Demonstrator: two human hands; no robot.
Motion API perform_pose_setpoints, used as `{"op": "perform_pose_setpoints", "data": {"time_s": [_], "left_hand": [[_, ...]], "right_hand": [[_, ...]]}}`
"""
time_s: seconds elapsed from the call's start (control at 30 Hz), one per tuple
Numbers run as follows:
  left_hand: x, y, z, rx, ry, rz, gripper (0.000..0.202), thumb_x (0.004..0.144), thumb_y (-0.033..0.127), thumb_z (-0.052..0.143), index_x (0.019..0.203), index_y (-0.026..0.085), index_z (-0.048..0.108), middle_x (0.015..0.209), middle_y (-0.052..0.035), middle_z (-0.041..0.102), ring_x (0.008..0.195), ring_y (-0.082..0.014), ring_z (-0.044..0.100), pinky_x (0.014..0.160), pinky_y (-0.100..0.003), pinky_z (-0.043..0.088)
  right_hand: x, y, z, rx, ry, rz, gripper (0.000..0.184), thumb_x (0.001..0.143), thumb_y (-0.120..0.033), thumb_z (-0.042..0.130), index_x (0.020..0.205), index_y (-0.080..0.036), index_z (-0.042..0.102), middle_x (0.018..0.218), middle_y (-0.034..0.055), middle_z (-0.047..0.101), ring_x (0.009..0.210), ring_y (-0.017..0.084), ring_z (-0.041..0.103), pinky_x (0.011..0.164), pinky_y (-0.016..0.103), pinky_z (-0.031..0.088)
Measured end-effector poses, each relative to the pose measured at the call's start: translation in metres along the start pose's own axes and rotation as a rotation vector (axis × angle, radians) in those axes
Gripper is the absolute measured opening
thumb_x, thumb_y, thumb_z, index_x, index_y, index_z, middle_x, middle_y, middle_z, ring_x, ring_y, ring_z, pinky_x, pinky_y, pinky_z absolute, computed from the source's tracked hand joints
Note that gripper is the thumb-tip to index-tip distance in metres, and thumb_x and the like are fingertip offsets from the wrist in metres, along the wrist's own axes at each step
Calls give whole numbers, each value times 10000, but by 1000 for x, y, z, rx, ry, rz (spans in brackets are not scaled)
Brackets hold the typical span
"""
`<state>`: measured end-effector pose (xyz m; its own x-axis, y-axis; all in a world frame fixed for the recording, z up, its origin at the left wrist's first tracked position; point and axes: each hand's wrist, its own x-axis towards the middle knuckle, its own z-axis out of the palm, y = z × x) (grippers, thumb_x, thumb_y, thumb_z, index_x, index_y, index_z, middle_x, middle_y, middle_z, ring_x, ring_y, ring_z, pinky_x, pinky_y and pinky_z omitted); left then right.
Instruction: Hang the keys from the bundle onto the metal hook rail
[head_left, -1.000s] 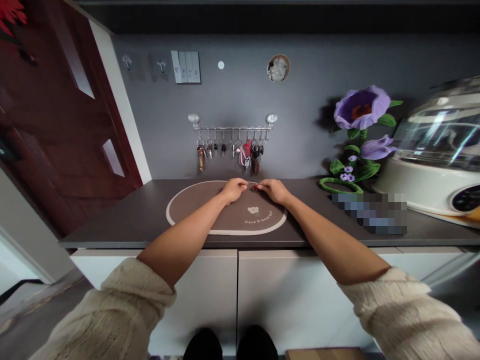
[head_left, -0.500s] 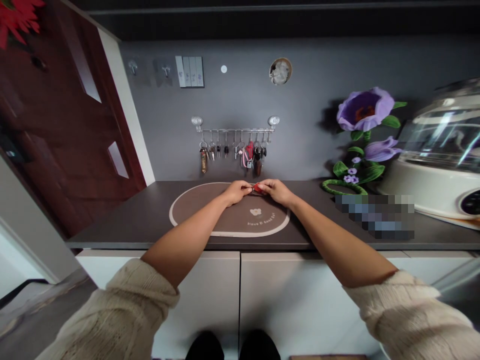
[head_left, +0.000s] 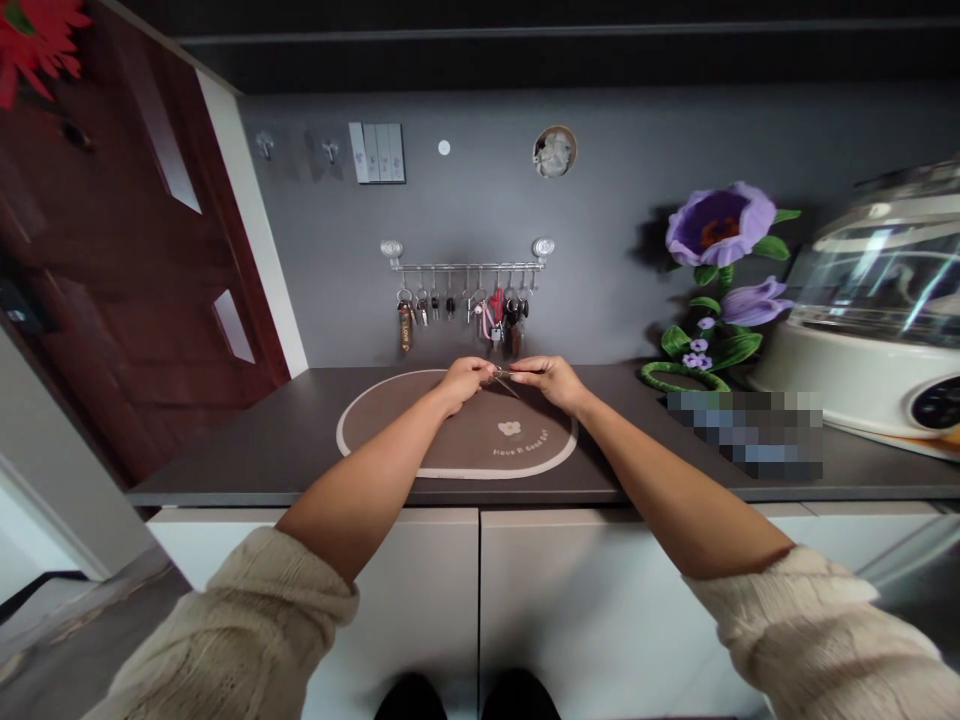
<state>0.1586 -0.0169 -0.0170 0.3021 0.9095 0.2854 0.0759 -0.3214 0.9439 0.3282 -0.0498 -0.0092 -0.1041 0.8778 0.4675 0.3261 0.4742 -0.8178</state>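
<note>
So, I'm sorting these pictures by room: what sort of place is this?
Probably a home entryway, though I can't be certain: there's a dark red door at the left, a rail hung with keys, and a purple flower ornament on the counter.

Wide view from the wearer's head, looking forward and down over a dark counter (head_left: 255,430), roughly square to the gray wall (head_left: 469,215) behind it. Left hand (head_left: 466,381) and right hand (head_left: 551,381) are at arm's length, near center; beige sleeves (head_left: 232,620), much closer, fill the lower corners.
</note>
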Motion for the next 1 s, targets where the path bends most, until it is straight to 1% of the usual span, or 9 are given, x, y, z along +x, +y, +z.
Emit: {"op": "perform_pose_setpoints", "data": {"time_s": [0.2, 0.37, 0.47, 0.57, 0.67, 0.83, 1.0], "left_hand": [[2, 1, -2, -121, 20, 36, 151, 647, 279, 563, 697, 138, 583, 689, -22, 582, 605, -97, 474, 578, -230, 334], [4, 3, -3, -126, 82, 128, 195, 630, 316, 581, 700, 135, 582, 685, -18, 570, 616, -98, 466, 580, -226, 335], [4, 5, -3, -138, 104, 153, 224, 622, 342, 590, 712, 137, 589, 668, -12, 569, 609, -95, 462, 590, -226, 335], [3, 7, -2, -176, 97, 142, 251, 599, 363, 612, 710, 138, 593, 661, -9, 570, 600, -93, 462, 585, -224, 335], [2, 8, 0, -224, 69, 130, 266, 575, 367, 635, 710, 140, 596, 665, -6, 570, 591, -86, 459, 571, -218, 333], [2, 6, 4, -312, 26, 91, 291, 546, 371, 661, 722, 147, 600, 696, -5, 582, 604, -79, 480, 588, -216, 350], [2, 5, 6, -360, 9, 87, 322, 523, 372, 679, 733, 139, 603, 684, -7, 583, 589, -72, 488, 570, -204, 358]], "right_hand": [[-1, -3, 3, -22, -81, -78, 281, 557, -286, 675, 817, -179, 668, 876, 49, 641, 802, 167, 576, 791, 324, 416], [-3, -9, 5, -74, -63, -129, 304, 557, -309, 678, 834, -184, 666, 901, 52, 626, 810, 165, 574, 772, 305, 425], [-4, -11, 5, -115, -88, -145, 300, 572, -341, 664, 828, -184, 667, 898, 52, 626, 797, 165, 574, 750, 292, 429], [-4, -10, 6, -133, -112, -157, 300, 639, -381, 601, 858, -185, 659, 889, 50, 634, 798, 159, 572, 761, 289, 421], [-4, -11, 7, -117, -90, -157, 313, 692, -394, 539, 885, -172, 644, 876, 50, 639, 786, 145, 567, 768, 286, 412], [-5, -15, 10, -47, -20, -121, 290, 680, -386, 546, 808, -140, 633, 782, 45, 637, 702, 123, 556, 707, 267, 420], [-6, -20, 11, 7, -25, -109, 277, 658, -379, 564, 763, -131, 632, 742, 44, 633, 666, 118, 552, 680, 262, 423]]}}
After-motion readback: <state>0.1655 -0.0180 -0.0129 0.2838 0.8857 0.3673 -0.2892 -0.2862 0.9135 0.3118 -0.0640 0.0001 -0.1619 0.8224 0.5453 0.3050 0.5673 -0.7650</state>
